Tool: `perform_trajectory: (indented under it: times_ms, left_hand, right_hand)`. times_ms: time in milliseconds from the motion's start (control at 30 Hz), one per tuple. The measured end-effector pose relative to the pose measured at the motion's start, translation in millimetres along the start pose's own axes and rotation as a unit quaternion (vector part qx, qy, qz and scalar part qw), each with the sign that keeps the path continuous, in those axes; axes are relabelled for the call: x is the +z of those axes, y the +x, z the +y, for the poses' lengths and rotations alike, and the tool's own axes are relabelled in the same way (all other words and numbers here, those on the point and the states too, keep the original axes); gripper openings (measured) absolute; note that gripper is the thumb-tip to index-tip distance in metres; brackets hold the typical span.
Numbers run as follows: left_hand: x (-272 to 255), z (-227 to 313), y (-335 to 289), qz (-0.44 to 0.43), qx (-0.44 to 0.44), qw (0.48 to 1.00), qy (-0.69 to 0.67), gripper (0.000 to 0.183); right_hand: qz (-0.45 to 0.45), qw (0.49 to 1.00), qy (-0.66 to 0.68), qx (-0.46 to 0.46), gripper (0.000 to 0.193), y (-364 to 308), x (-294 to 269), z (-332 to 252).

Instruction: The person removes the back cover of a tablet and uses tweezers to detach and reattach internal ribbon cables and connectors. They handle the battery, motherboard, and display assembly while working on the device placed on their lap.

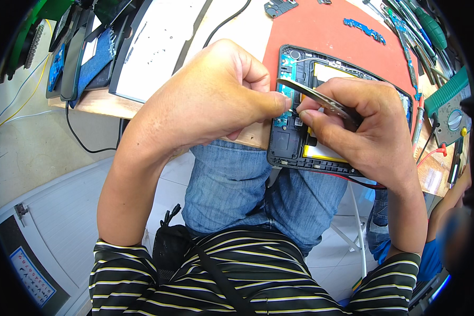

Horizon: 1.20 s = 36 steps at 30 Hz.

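Note:
An opened tablet (287,145) with a black frame lies at the table's near edge, its inside facing up. Along its left end runs a blue-green circuit board (286,66); a battery with yellow edges (321,153) fills part of the middle. My right hand (363,121) is closed around metal tweezers (316,96), which slant across the board. Its thumb and forefinger are pinched together just above the board. My left hand (216,92) has curled fingers, with the thumb tip over the board's edge. What those fingers grip, if anything, is hidden.
The tablet rests partly on a red mat (316,26). Loose blue circuit boards (364,30), a green-handled screwdriver (431,27) and a multimeter (453,120) lie right. Device parts (97,63) and a white panel (155,45) are at left. Another person's arm (450,203) shows at lower right.

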<state>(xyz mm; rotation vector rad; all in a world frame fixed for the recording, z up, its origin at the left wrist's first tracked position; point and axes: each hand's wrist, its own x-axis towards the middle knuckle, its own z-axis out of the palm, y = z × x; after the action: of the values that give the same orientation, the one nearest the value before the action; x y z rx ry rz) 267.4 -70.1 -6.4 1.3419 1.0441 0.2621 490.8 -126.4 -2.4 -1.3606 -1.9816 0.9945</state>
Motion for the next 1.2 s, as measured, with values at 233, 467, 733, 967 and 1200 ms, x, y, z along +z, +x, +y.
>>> perform_trajectory:
  times_ms: [233, 467, 733, 967, 1200]
  left_hand:
    - [-0.6, -1.0, 0.9, -0.002, -0.002, 1.000, 0.001, 0.021]
    - [-1.5, -1.4, 1.2, -0.004, 0.000, 1.000, 0.007, 0.023]
    - [-1.6, 1.2, 0.3, -0.001, -0.013, 1.000, 0.024, 0.022]
    - [-1.8, 1.3, 0.2, -0.004, -0.009, 1.000, 0.024, 0.027]
    - [-1.8, 0.9, -0.2, -0.003, -0.006, 1.000, 0.025, 0.031]
  right_hand:
    - [-0.003, 1.000, -0.009, 0.007, 0.012, 1.9, -1.1, -1.3]
    - [-0.016, 0.999, -0.010, 0.030, 0.011, 2.4, -2.9, -2.2]
    - [0.000, 1.000, 0.006, 0.011, 0.010, 1.5, 0.3, -0.6]
    - [-0.005, 1.000, 0.010, 0.000, 0.012, 0.1, 1.2, -0.9]
    - [-0.006, 1.000, 0.006, 0.002, 0.010, 0.0, 2.1, 0.0]
